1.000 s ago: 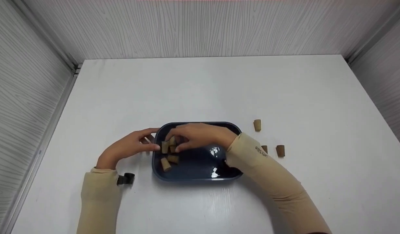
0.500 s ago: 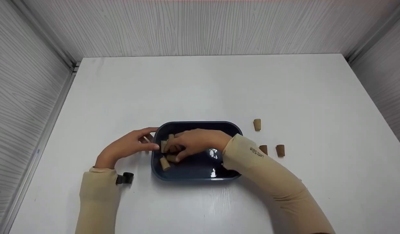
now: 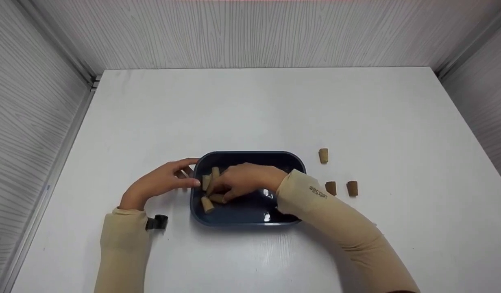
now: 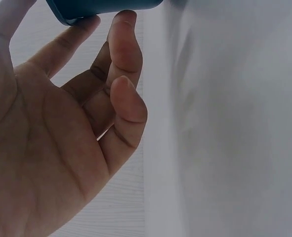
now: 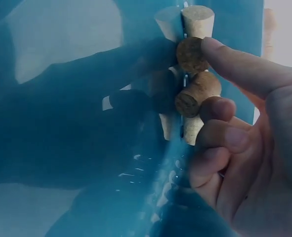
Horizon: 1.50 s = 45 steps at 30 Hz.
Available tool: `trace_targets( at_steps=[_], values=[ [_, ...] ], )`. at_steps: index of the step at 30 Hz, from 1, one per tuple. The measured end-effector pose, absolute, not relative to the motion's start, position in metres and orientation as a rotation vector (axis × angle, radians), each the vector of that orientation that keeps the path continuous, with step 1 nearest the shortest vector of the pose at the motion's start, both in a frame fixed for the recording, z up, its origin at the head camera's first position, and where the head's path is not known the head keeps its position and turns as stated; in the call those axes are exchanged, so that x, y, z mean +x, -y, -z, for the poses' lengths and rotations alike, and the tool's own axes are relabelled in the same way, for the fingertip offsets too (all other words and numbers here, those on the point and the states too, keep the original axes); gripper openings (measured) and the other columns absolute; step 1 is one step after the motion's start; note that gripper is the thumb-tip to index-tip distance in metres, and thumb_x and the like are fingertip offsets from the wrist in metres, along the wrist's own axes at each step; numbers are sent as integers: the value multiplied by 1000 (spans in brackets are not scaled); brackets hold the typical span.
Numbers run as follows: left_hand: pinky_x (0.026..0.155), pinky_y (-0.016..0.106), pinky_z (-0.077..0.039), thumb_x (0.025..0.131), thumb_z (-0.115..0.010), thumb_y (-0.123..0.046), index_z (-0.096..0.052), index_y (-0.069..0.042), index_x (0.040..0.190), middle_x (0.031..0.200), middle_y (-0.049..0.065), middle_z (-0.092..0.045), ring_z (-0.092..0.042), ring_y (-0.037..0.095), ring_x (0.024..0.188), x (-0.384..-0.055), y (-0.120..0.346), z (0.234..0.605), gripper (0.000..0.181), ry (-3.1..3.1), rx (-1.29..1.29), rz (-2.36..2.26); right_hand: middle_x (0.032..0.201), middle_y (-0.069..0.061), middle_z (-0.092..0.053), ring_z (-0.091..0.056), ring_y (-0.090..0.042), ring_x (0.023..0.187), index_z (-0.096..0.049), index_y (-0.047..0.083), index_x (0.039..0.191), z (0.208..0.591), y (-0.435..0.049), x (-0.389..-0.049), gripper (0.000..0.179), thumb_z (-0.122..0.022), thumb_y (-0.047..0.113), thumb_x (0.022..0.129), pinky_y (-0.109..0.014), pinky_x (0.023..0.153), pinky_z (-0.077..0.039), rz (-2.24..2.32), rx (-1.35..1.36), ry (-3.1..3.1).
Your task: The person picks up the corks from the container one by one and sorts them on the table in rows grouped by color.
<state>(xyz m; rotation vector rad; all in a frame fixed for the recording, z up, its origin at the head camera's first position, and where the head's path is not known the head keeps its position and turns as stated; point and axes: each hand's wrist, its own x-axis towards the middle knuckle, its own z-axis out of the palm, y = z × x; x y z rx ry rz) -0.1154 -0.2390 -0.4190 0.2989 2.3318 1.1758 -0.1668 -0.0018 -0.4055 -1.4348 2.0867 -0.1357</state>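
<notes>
A dark blue tub (image 3: pixel 250 223) sits in front of me with several tapered corks at its left end. My left hand (image 3: pixel 163 181) rests fingertips and thumb against the tub's left rim, its palm off the wall. My right hand (image 3: pixel 246 179) is inside the tub, fingers bent down among the corks. The right wrist view shows its thumb against the round end of one brown cork (image 5: pixel 190 55) and its curled index finger at another cork (image 5: pixel 197 94). Paler corks stand on either side, one cork (image 5: pixel 198 20) above. Near the tub's left wall lies a separate cork (image 3: pixel 208 205).
Right of the tub lie a light cork (image 3: pixel 323 156) and two darker ones, a cork (image 3: pixel 331 187) by the right sleeve and a cork (image 3: pixel 352 188) farther right. A small black device (image 3: pixel 157 222) is strapped to my left wrist. Pale panels (image 3: pixel 250 36) enclose the white table.
My right hand has shifted slightly toward me inside the tub, its fingers working among the corks, whose positions have changed a little. The left hand stays at the rim.
</notes>
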Motion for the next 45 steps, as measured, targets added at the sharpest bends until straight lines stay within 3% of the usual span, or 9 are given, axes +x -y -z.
trace_targets(
  at_steps=[8,15,22,31,45],
  values=[
    [79,34,-46,89,-67,-44,-39,-22,149,109,10,-61,-60,19,89,-116,239,420,69,-2355,290,-1140,104,9,-68,-57,-9,79,-60,35,130,407,0,-166,34,-59,36,96,-33,83,-51,156,-1439,-2109],
    [79,32,-45,89,-67,-43,-39,-20,149,109,11,-62,-60,18,90,-115,239,419,70,-2371,297,-1132,87,6,-63,-53,-10,71,-61,30,128,404,-1,-168,33,-62,34,94,-29,73,-47,203,-1449,-2106],
    [80,33,-46,89,-67,-45,-39,-22,149,110,10,-63,-60,18,92,-116,239,419,70,-2377,284,-1125,90,3,-61,-53,-8,75,-60,27,126,387,-10,-171,34,-65,32,93,-25,72,-44,402,-1495,-2083],
    [79,33,-46,89,-67,-44,-39,-21,149,110,10,-63,-62,20,90,-116,240,421,70,-2358,296,-1147,71,3,-46,-43,-8,62,-61,26,123,352,-35,-171,32,-67,27,92,-23,62,-36,653,-1503,-2070],
    [79,33,-44,90,-67,-42,-38,-17,149,112,13,-61,-59,20,91,-116,241,419,71,-2357,296,-1146,70,3,-44,-40,-8,61,-61,17,125,328,-93,-168,36,-68,27,91,-23,61,-36,732,-1522,-2167]
  ],
)
